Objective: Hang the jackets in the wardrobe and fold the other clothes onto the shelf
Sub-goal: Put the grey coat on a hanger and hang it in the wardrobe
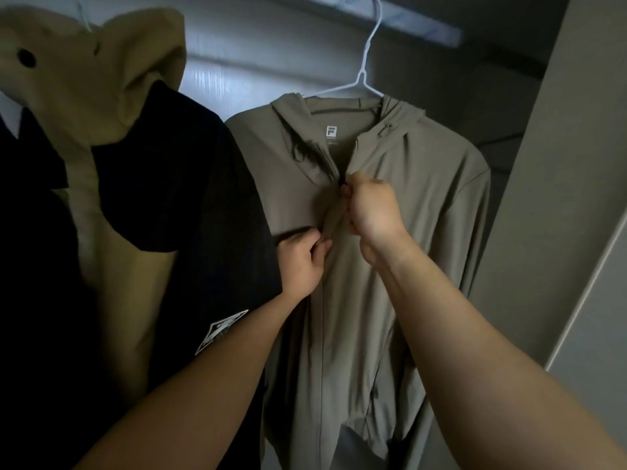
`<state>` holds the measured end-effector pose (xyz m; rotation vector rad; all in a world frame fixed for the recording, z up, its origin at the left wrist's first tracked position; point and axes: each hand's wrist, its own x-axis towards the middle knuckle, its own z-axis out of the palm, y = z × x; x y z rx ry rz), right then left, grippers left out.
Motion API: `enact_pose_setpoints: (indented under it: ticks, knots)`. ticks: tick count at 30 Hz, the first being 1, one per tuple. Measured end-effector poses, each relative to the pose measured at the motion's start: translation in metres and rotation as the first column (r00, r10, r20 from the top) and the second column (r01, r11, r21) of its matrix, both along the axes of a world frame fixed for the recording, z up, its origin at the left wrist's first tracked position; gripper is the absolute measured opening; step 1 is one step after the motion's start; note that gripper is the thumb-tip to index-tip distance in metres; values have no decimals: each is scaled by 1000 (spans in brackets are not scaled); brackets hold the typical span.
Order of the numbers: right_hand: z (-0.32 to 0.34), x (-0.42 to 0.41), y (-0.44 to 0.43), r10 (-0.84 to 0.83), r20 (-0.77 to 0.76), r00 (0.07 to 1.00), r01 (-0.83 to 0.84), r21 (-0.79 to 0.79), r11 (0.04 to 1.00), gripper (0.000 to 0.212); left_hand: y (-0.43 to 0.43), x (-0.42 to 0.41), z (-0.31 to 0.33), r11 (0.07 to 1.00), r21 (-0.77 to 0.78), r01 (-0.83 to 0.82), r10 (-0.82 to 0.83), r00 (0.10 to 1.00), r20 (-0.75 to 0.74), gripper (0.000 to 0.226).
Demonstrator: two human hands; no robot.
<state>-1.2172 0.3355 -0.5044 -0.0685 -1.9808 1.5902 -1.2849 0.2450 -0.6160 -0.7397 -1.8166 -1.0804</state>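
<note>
A grey-olive hooded zip jacket of thin smooth fabric hangs on a white wire hanger inside the wardrobe, its front facing the camera, near the pale grey wardrobe side panel on the right. Inside its neck sits a small white woven label bearing the boxed "F" mark of Fila; the smaller line under it is too blurred to read. The right hand is curled, its fingertips pinching the dark zip pull high on the chest. The left hand, lower and just beside it, grips a fold of the jacket's front along the zip line. To the left hangs a tan hooded jacket with black cloth across it, perhaps its own panels, perhaps a separate garment. A white diamond-shaped patch on the black sleeve carries print that is illegible.
</note>
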Motion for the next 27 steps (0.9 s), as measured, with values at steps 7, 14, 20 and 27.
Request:
enact_pose_setpoints:
  ticks: [7, 14, 20, 27]
  knots:
    - [37, 3, 3, -12, -97, 995, 14, 22, 1000, 26, -2, -12, -6, 1000, 9, 7, -7, 1000, -4, 40]
    - [13, -6, 9, -18, -172, 985, 26, 46, 999, 28, 6, -20, 11, 992, 102, 75, -97, 970, 224, 23]
    - [13, -7, 32, -201, -160, 967, 249, 399, 882, 69, 21, -24, 95, 832, 553, 48, -212, 949, 235, 24]
    - [66, -14, 63, -685, -357, 635, 763, 427, 485, 50, 21, -54, 194, 765, 612, -200, -174, 851, 496, 62]
